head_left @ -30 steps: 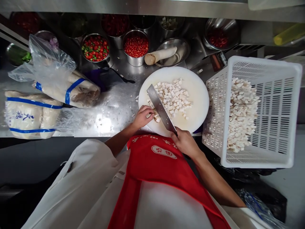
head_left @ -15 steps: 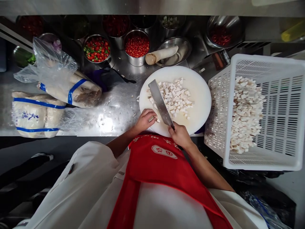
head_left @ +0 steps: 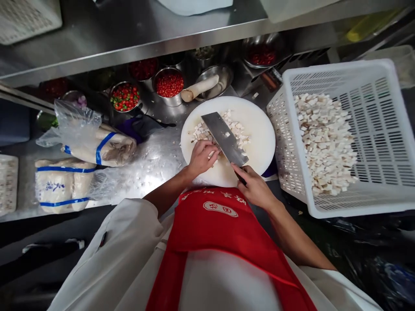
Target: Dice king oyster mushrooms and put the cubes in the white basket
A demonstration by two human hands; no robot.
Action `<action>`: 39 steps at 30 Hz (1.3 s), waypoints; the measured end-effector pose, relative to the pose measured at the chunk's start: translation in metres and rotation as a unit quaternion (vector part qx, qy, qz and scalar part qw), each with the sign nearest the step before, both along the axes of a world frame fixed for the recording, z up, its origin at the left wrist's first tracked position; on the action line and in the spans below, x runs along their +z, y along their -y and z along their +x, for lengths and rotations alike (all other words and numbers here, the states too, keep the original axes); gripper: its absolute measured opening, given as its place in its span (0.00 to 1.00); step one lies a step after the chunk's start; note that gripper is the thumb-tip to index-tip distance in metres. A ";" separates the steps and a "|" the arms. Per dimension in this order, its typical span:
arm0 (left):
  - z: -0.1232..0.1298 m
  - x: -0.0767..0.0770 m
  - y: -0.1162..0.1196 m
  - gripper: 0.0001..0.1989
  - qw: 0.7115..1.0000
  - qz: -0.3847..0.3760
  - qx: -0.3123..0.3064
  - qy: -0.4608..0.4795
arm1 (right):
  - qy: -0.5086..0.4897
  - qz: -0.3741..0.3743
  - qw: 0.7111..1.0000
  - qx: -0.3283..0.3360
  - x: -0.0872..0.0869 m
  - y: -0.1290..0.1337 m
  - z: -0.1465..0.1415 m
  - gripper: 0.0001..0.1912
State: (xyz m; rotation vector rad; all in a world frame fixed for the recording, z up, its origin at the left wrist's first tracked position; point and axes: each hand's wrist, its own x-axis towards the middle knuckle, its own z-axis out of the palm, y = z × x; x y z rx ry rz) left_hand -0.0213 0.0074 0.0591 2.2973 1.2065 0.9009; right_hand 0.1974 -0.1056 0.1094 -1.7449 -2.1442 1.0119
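White diced pieces (head_left: 238, 129) lie on a round white cutting board (head_left: 262, 151). My right hand (head_left: 254, 185) is wrapped round the handle of a cleaver (head_left: 223, 138), whose broad blade lies flat-side up over part of the dice. At the board's left side my left hand (head_left: 203, 157) rests with its fingers bent and close together, beside the blade and against the diced pieces. What its fingertips hold, if anything, is too small and hidden to name.
Right of the board stands a white basket (head_left: 295, 142) of diced pieces. Bagged mushrooms (head_left: 58, 183) lie at left. Behind are bowls of chopped red chilli (head_left: 168, 84), mixed chilli (head_left: 125, 97), and a whole mushroom (head_left: 199, 88) on a metal dish, under a steel shelf (head_left: 129, 47).
The camera view has turned and shifted. My left hand has moved up onto the board towards the dice. The cleaver blade now shows broader and covers more of the pieces.
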 end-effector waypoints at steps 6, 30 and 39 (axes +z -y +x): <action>0.060 0.039 -0.038 0.35 0.963 -0.013 -0.193 -0.189 | 0.113 -0.019 0.990 0.084 0.002 -0.004 -0.001 0.35; -0.026 -0.060 -0.059 0.37 0.980 -0.052 -0.134 -0.138 | -0.497 -0.180 0.645 -0.552 -0.049 0.144 -0.005 0.15; 0.004 -0.044 0.037 0.46 0.980 -0.028 -0.115 -0.161 | -0.491 -0.219 0.660 -0.525 -0.069 0.100 -0.060 0.24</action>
